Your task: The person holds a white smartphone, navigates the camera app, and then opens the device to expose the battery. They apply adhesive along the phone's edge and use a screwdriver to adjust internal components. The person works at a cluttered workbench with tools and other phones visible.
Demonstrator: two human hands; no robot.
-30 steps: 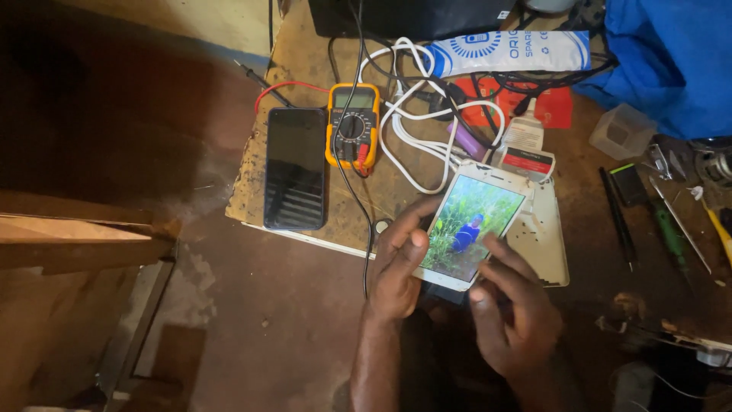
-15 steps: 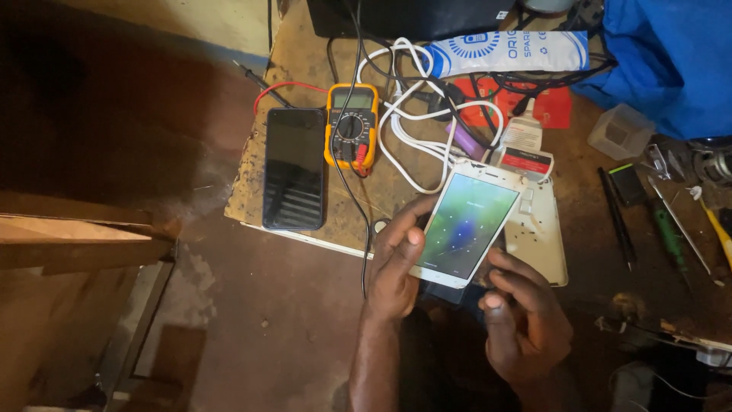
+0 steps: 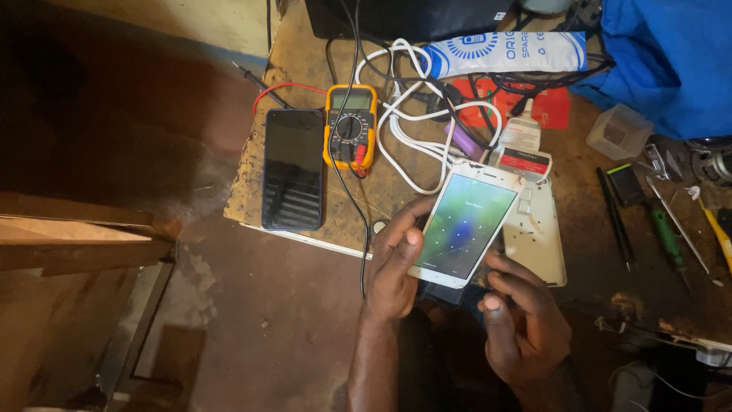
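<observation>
The screen of the white phone [image 3: 465,226] now shows a green-grey page with a grid of small dots, where a second ago it showed a picture with a blue shape, and my right hand [image 3: 526,324] has drawn back from the glass toward me. My left hand [image 3: 396,259] keeps its place: its fingers [image 3: 408,229] pinch the phone along its left edge, thumb lying up the side and the others curled under the back, so the phone sits tilted above the near edge of the desk [image 3: 305,57]. My right hand now sits just below the phone's lower corner, fingers loosely bent and close together, the thumb raised, the fingertips touching or nearly touching the bottom rim; I cannot tell which. A white back cover [image 3: 537,236] lies flat just to the right of the phone. Further left on the desk rest a dark phone [image 3: 293,169] with a blank screen and, beside it, a yellow multimeter [image 3: 351,126] among white cables [image 3: 404,114].
</observation>
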